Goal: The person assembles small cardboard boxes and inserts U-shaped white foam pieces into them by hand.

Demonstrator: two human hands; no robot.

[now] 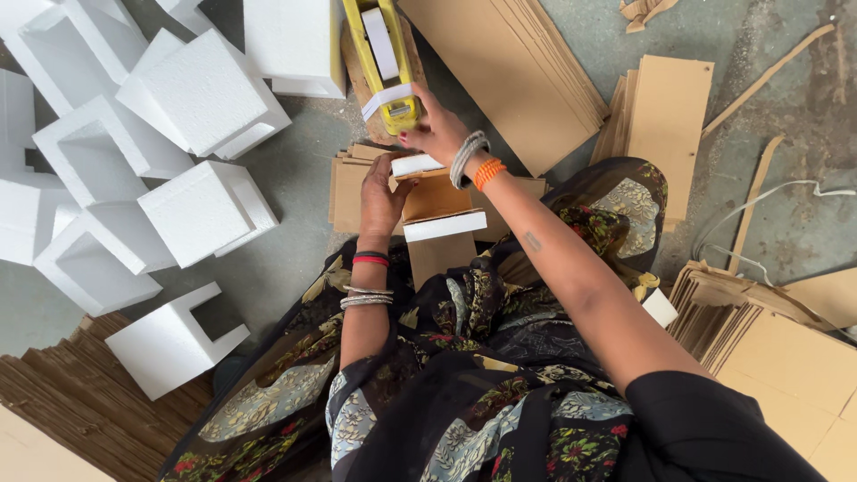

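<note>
Floral cloth (464, 393), black with cream and red print: covers the lap, bottom centre, closest to the lens.

Right hand (436, 129): reaches forward, fingers curled onto the near end of a yellow tool (386, 62) that lies pointing away on the floor. White strips (384, 45) lie on the tool's top. Silver and orange bangles (476, 165) at the wrist.

Left hand (382, 198): palm pressed against the left side of a folded carton (436, 210), fingers fairly spread, steadying it. Red and silver bangles on that wrist.

Carton: brown, held between the hands just ahead of the lap, with a white foam piece (445, 225) across its near edge and another (417, 164) at its far edge, under the right hand.

Flat cardboard sheets (504, 71): stacked beyond the hands; more stacks (665, 116) right, further ones (786, 348) lower right.

White foam blocks (192, 89): many, scattered left on the grey floor (295, 170), some U-shaped (170, 344).

Corrugated stack (71, 402): lower left corner.

White strap (768, 201): loose, right side.
</note>
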